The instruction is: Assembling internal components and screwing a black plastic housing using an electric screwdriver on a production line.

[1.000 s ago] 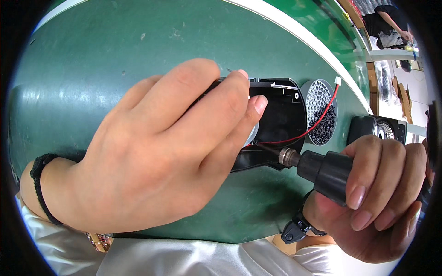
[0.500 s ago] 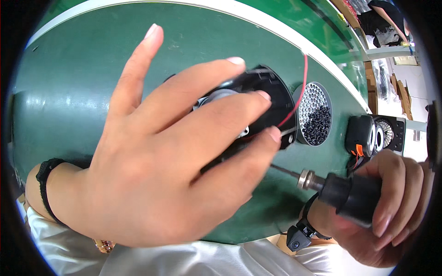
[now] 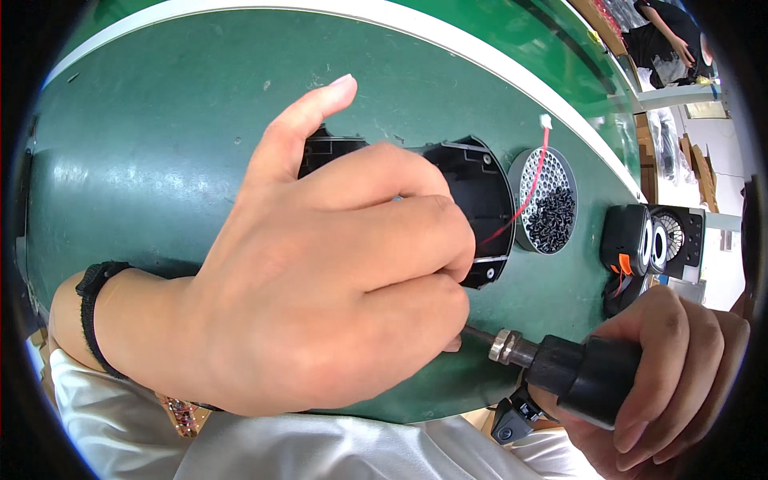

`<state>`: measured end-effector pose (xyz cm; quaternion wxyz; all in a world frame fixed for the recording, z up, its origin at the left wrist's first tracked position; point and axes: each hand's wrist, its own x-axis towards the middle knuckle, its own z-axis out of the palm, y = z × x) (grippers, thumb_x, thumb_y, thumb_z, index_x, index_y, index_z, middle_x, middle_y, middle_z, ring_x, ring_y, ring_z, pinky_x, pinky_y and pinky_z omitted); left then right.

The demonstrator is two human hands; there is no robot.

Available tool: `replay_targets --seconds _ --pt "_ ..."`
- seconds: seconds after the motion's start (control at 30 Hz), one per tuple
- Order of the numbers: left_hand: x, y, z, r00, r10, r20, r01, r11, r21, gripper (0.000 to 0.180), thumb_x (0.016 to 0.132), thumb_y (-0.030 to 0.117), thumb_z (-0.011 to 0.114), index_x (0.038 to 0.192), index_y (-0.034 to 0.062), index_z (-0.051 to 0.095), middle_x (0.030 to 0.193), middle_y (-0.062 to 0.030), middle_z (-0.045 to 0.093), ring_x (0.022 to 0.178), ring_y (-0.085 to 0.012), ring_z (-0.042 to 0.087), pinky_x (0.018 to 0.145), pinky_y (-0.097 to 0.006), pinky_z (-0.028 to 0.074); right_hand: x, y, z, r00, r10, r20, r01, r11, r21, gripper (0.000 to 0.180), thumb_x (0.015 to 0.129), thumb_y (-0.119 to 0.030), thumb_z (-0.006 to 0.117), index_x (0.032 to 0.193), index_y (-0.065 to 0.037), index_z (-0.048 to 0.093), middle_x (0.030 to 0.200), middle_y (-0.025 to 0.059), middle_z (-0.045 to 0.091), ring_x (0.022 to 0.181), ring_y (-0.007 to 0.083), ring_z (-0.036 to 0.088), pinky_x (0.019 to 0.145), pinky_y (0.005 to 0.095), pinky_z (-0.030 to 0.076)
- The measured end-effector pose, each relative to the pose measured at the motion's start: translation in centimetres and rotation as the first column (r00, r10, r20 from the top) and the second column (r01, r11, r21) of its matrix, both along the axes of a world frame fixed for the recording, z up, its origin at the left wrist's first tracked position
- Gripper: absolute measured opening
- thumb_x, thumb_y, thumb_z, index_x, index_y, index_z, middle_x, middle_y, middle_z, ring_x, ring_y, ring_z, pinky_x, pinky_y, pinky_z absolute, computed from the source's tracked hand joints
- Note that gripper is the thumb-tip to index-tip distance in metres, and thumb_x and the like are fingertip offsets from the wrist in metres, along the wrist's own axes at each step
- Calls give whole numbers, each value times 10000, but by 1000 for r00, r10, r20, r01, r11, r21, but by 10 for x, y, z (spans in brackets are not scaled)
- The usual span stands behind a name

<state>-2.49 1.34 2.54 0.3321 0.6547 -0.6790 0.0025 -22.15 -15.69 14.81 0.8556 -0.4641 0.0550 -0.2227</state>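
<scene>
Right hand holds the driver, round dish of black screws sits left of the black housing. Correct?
Wrong side: head view shows the round dish of black screws to the right of the black housing. The right hand does hold the driver.

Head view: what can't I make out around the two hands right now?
All in the head view:
- Driver tip: hidden behind the left hand; contact can't be told.
- Driver's rear end: hidden by the right hand.
- Black housing, middle part: covered by the left hand.
- Red wire, lower end: lost behind the left hand's fingers.
- Small dark pieces: too small and heaped to count.
</scene>
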Motion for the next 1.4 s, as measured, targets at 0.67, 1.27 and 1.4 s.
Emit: replay_targets --seconds 0.67,1.27,1.4 --pt "-3 -5 -8 998 51 -42 -55 994 -99 263 677 365 780 734 127 683 840 27 653 851 -200 638 1126 -590 283 30 -4 -6 878 108 -466 -152 987 -57 354 939 -88 574 622 -149 430 496 -54 422 490 47 413 780 122 399" --pt "-1 -10 0 996 53 -71 -51 998 29 234 572 194 838 759 154 702 942 22 651 835 -203 603 1043 -546 321 50 11 9 795 -95 -599 -20 983 -183 382 878 -186 634 584 -186 390 513 -31 434 495 72 362 769 159 394" --pt "-1 -11 -40 994 -8 -106 -34 923 -384 231 596 209 844 760 151 691 958 19 654 845 -214 602 1031 -552 321 49 10 -7 896 -94 -435 -6 975 -221 367 860 -157 631 585 -187 391 527 -29 440 502 71 368 763 160 393"
